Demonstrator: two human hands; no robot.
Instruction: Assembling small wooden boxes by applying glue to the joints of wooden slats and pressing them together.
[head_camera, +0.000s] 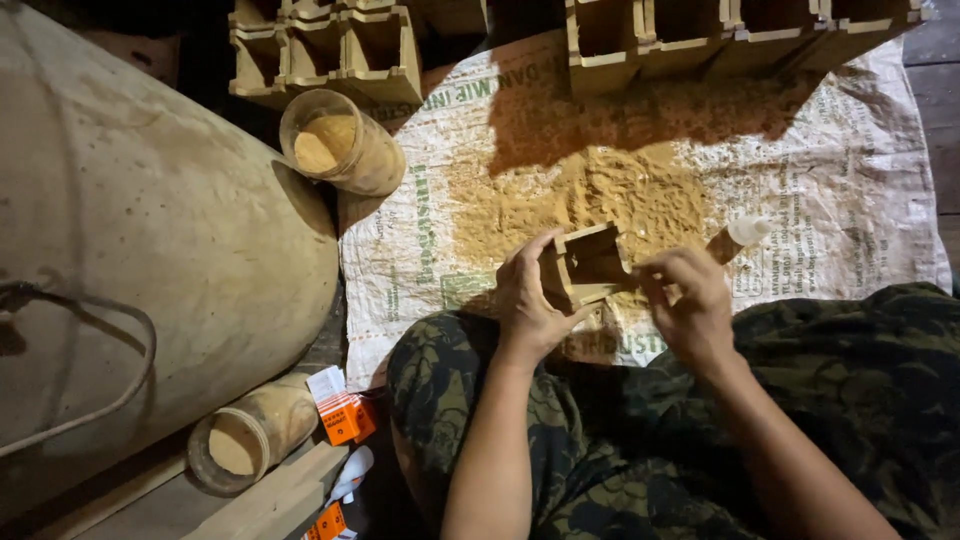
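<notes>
Holding a small open wooden box over a printed woven sack, the person works with both hands close together. The left hand wraps the box's near side, thumb and fingers clamped on its wall. The right hand is pinched shut on a small glue bottle, whose white cap points away from the box, and its fingertips also touch the box's right edge. The box sits just above the person's camouflage-clad knees, at the near edge of the sack.

Sawdust lies heaped on the sack directly beyond the box. Further beyond, at the sack's far edge, stands a row of at least 3 similar boxes, and another cluster of them sits off the sack's far left corner; these look finished, so I judge that a good number are done and this 1 is in progress, its joints apparently being glued or filled. How many remain cannot be told.

Left of the sack, a clear jar holding sawdust lies tilted against a large pale drum. A second jar lies nearer the person, below the drum, beside small orange cartons.
</notes>
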